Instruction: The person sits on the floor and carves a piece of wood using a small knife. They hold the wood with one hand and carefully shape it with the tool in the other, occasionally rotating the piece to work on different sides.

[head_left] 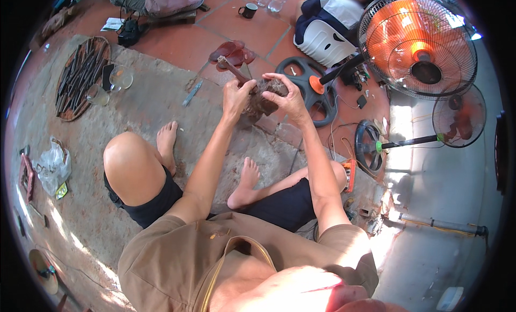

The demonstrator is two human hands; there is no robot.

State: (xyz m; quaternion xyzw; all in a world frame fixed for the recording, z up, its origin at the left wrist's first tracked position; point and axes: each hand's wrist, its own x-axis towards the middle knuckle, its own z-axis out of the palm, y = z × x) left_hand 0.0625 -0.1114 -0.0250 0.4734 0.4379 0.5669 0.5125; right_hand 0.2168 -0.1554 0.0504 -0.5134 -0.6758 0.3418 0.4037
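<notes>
My left hand [236, 99] is closed around a reddish-brown bar [233, 70], which sticks out up and to the left above the fist. What the bar's lower end is joined to is hidden. Beside it, my right hand [289, 97] curls its thumb and fingers around a rough, dark brown lump [262, 97] that looks like carved wood. The two hands are close together, held out ahead of my feet over the edge of the grey slab [156, 91]. Left of them, a slim blue tool [192, 93] lies on the slab.
A round tray [60, 105] with many dark sticks lies at the left, near two glasses [121, 77] and a phone. Two standing fans [425, 72] are at the right, cables around them. Brown sandals [234, 53] and a black mug [248, 11] sit on red tiles.
</notes>
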